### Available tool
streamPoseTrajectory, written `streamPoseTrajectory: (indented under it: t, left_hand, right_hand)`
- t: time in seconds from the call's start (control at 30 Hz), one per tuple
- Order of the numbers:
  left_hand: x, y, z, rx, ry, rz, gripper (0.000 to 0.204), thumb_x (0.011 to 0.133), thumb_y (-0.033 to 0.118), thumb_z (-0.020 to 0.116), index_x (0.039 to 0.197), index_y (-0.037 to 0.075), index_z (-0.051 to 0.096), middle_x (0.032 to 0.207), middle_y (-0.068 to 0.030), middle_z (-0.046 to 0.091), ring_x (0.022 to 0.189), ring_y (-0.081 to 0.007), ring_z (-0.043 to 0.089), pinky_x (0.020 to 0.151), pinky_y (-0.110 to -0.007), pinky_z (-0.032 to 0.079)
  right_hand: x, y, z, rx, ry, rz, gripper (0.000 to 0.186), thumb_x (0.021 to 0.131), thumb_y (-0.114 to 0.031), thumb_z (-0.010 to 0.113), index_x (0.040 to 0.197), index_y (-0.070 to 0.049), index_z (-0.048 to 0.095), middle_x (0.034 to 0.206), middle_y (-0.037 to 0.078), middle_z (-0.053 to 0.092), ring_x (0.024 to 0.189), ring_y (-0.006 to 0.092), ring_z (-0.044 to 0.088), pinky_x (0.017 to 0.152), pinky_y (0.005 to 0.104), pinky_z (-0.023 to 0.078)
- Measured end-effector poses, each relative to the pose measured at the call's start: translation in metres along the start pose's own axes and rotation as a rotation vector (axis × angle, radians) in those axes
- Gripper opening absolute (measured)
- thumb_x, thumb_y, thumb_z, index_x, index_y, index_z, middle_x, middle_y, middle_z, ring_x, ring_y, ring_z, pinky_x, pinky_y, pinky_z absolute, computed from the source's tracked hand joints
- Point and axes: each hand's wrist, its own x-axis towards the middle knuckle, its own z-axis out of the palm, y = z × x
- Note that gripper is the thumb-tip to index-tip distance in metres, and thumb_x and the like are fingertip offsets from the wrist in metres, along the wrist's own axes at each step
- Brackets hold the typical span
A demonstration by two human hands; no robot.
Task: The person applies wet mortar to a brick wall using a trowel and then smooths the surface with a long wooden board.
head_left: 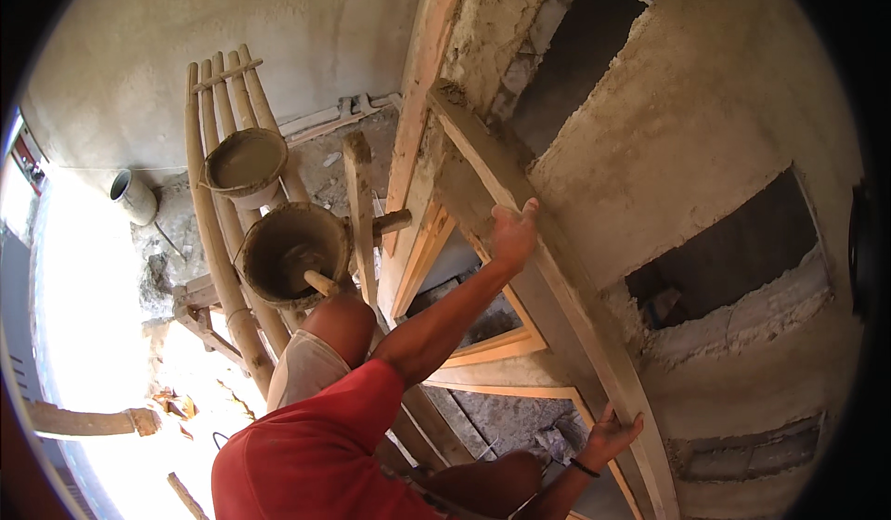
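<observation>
My left hand [513,235] grips the upper middle of a long, mortar-stained wooden plank [557,274]. Lower down, my right hand [610,438], with a dark band at the wrist, is closed around the same plank's edge. The plank runs slantwise from upper middle to lower right, close along the plastered wall [705,139]; whether it touches all along cannot be made out. A crust of wet mortar [452,93] clings to its upper end. Behind my left forearm stands a wooden window frame [501,345].
A bamboo platform [212,232] on the left carries a bucket of grey mortar [295,253] with a wooden handle [321,283] sticking out, and a second bucket [245,160] filled with greyish contents. An upright timber [362,214] stands beside them. Rectangular openings [733,251] pierce the wall.
</observation>
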Motion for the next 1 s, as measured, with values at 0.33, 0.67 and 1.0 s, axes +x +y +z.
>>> streamPoseTrajectory:
  t: [0.33,0.67,1.0]
  left_hand:
    - [-0.035,0.002,0.023,-0.106,0.044,0.204,0.051,0.09,0.041,0.067,0.093,-0.001,0.038,0.086,-0.0146,0.049,0.082,-0.0253,0.05,0.077,-0.039,0.044]
    - [0.012,-0.113,-0.014,-0.265,0.02,-0.056,0.052,0.09,0.042,0.067,0.1,-0.004,0.044,0.098,-0.0165,0.053,0.091,-0.0251,0.052,0.084,-0.04,0.044]
    - [-0.014,0.001,0.002,0.016,0.037,0.121,0.051,0.091,0.041,0.065,0.098,-0.003,0.04,0.091,-0.0175,0.052,0.087,-0.0252,0.052,0.08,-0.04,0.044]
  right_hand:
    - [0.008,-0.036,-0.02,0.144,-0.035,0.041,0.06,0.088,-0.027,0.067,0.134,0.003,0.042,0.135,0.019,0.045,0.124,0.0301,0.048,0.105,0.041,0.046]
    - [0.012,0.032,-0.071,-0.029,-0.006,0.124,0.059,0.089,-0.034,0.065,0.133,-0.002,0.044,0.132,0.015,0.048,0.121,0.0277,0.05,0.099,0.0395,0.05]
    - [0.0,0.004,-0.017,0.018,-0.006,0.022,0.061,0.09,-0.032,0.065,0.135,-0.001,0.04,0.134,0.016,0.045,0.125,0.0295,0.047,0.104,0.0401,0.047]
